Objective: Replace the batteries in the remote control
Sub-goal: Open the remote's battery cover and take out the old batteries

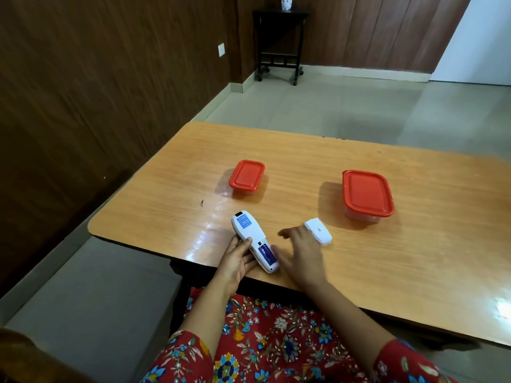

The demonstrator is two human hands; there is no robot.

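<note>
Remote control [253, 241]: lies face down near the table's [387, 261] near edge, battery bay open, a blue battery [266, 254] showing inside.
Left hand [240, 258]: fingers wrapped around the remote's left side, thumb on its back.
Right hand [302, 252]: open, palm down, fingers spread, blurred, just right of the remote.
Battery cover [318, 231]: on the table beside the right hand's fingers.
Two red-lidded containers [247, 178] [367, 192]: farther back, well apart.
</note>
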